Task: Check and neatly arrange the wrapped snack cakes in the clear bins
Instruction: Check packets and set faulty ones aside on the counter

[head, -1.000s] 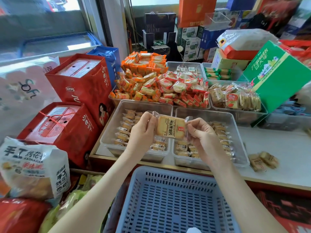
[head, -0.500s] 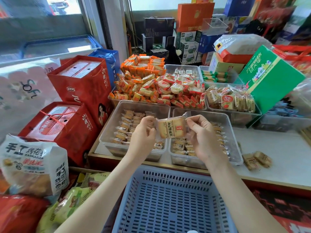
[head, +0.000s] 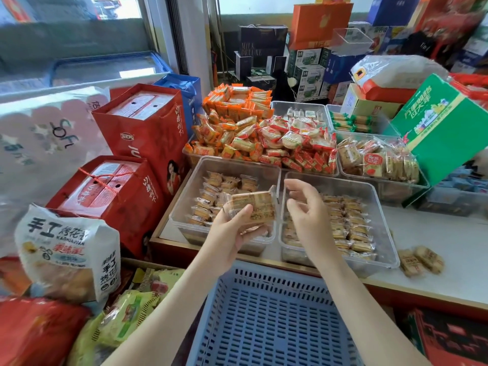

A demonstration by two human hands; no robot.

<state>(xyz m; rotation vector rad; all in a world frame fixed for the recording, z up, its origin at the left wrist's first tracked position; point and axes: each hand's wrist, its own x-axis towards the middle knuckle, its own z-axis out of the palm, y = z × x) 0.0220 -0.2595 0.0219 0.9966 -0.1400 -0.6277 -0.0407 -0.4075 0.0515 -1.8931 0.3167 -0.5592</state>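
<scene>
My left hand [head: 232,228] grips a wrapped snack cake [head: 254,207], a tan square in clear wrap, above the near edge of the left clear bin [head: 184,204]. That bin holds a few rows of small wrapped cakes [head: 211,199]. My right hand [head: 307,212] hovers just right of the cake with fingers loosely curled and nothing in it, over the right clear bin [head: 383,220], which holds several rows of the same cakes [head: 348,225].
A blue slotted basket [head: 266,320] sits below my arms. Two loose cakes [head: 420,260] lie on the white counter [head: 454,247] at right. Behind are bins of red and orange snacks [head: 264,138], red gift boxes [head: 137,143] at left and a tilted green box [head: 443,125].
My right hand has let go of the cake and drawn slightly right. My left hand now holds the cake alone and has turned it flatter, with its label side facing away.
</scene>
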